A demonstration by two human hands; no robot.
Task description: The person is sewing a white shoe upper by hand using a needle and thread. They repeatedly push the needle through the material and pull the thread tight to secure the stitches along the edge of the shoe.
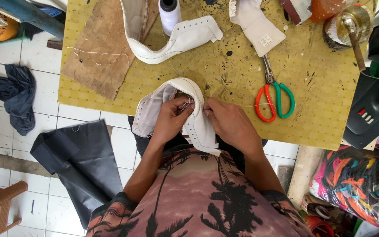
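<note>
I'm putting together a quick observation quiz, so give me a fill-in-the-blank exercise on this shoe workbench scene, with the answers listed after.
1. Both hands, the left hand and the right hand, grip a shoe upper whose colour is ____.
2. The scissors have one green handle and one ____ handle.
3. The thread spool stands on the ____ table.
4. On the tiled floor lies a folded ____ sheet.

Missing words: white; orange; yellow; black
</note>
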